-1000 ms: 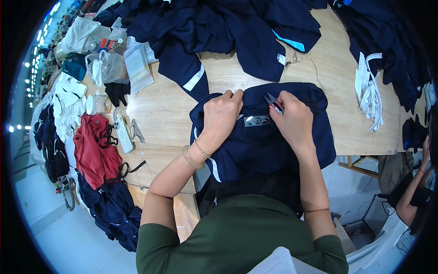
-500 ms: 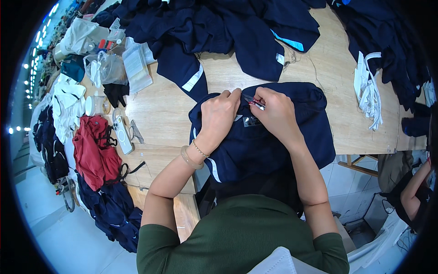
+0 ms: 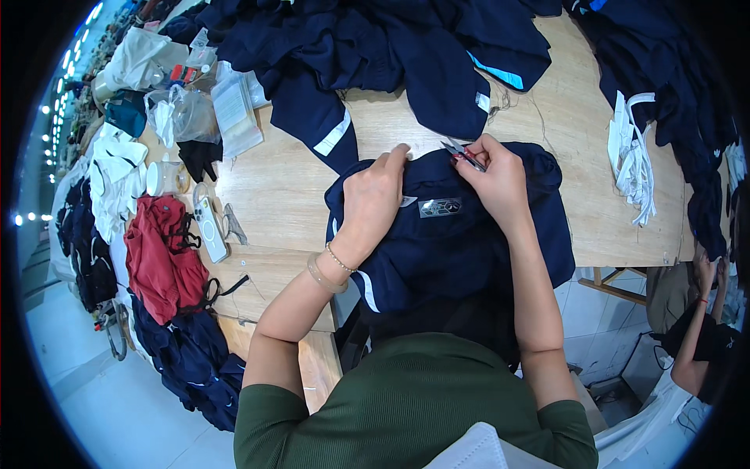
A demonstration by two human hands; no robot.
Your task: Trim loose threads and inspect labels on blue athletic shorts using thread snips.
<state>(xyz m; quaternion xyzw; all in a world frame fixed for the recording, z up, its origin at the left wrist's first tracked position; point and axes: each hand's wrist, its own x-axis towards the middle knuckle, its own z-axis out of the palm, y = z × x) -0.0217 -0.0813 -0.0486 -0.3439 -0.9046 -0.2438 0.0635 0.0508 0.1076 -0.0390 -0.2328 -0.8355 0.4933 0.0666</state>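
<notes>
A navy garment (image 3: 437, 262) lies bunched in front of me at the table's near edge, a shiny label (image 3: 441, 207) showing on its inside. My left hand (image 3: 375, 195) is closed on the garment's far edge, thumb and fingers pinching the cloth. In my right hand (image 3: 498, 176) is a small pair of thread snips (image 3: 469, 160), blades pointing up and left over the far edge of the garment. The blade tips are a short way to the right of my left fingertips. Whether the blades touch cloth or thread is too small to tell.
More navy garments (image 3: 351, 55) are heaped at the far side. White strips (image 3: 631, 156) hang together at the right. Leftward lie a phone (image 3: 209, 227), a red garment (image 3: 166, 258), a plastic bag (image 3: 183, 113) and a clear jar (image 3: 164, 178). Another person's arm (image 3: 695, 336) shows at far right.
My right hand has moved right, away from my left hand, with the snips, uncovering the label. My left hand stays nearly in place. The other person's arms have shifted.
</notes>
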